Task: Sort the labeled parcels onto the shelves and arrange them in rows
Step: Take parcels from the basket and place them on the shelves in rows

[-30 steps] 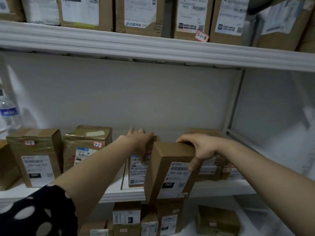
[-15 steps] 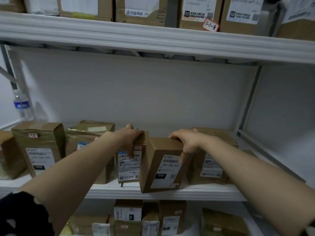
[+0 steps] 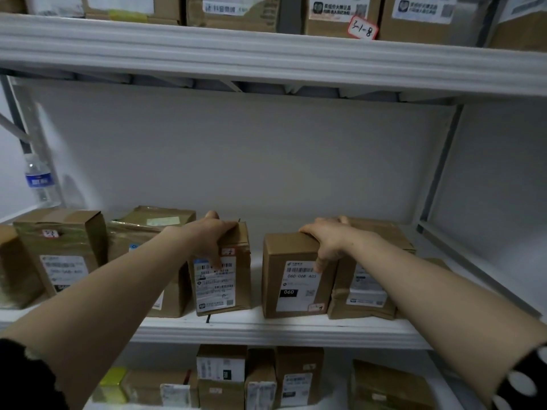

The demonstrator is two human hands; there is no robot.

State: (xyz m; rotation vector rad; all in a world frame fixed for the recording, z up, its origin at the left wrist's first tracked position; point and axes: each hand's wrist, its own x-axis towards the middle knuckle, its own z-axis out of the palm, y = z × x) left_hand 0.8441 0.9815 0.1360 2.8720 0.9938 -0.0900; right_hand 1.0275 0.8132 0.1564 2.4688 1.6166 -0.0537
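A row of brown labeled parcels stands on the white middle shelf [image 3: 266,328]. My right hand [image 3: 327,242] grips the top right corner of an upright parcel marked 060 [image 3: 291,279], which rests on the shelf. My left hand [image 3: 211,236] lies over the top of a narrower parcel with a barcode label [image 3: 229,288], fingers down its front. A gap separates these two parcels. A wider parcel [image 3: 367,288] stands against the 060 parcel's right side.
Two taped parcels [image 3: 62,253] [image 3: 154,229] stand at the left of the shelf. A water bottle [image 3: 37,177] stands at the far left. The upper shelf [image 3: 266,57] and the lower shelf hold several more parcels. An upright post [image 3: 438,161] bounds the bay at right.
My right hand has carried the 060 parcel from in front of the shelf edge onto the shelf and stood it upright beside the wide parcel. My left hand stays on the narrow parcel.
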